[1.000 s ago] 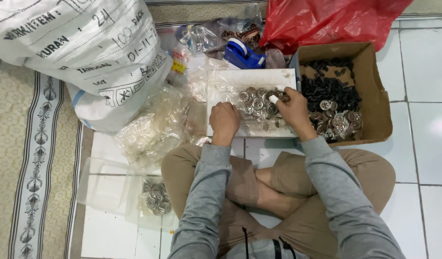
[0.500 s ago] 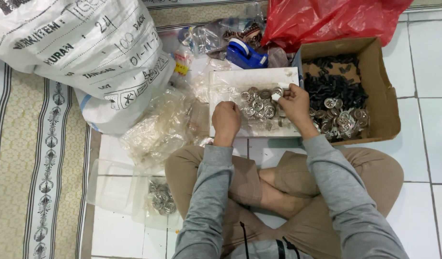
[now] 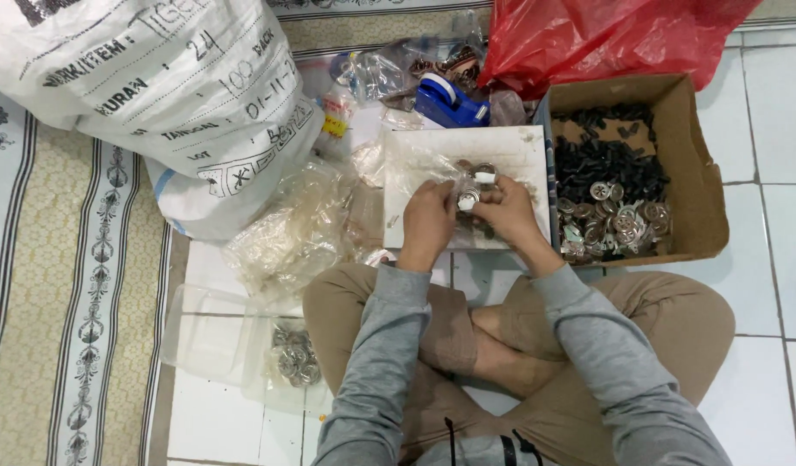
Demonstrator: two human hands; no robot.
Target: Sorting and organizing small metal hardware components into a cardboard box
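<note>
While both hands meet over the white tray [image 3: 519,147], left hand [image 3: 428,216] and right hand [image 3: 506,211] seemingly pinch one small metal part [image 3: 469,200].

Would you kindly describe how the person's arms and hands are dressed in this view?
Both arms wear long grey sleeves of soft knit fabric with ribbed cuffs ending at the wrists. The left hand and right hand are bare: no gloves, rings, or watch visible.

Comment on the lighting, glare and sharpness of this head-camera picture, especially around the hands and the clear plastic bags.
Head view: even, soft light with only faint shadows; the clear plastic bags and red bag show glare patches; the left hand and right hand look slightly soft, so the small metal part between them is hard to make out.
</note>
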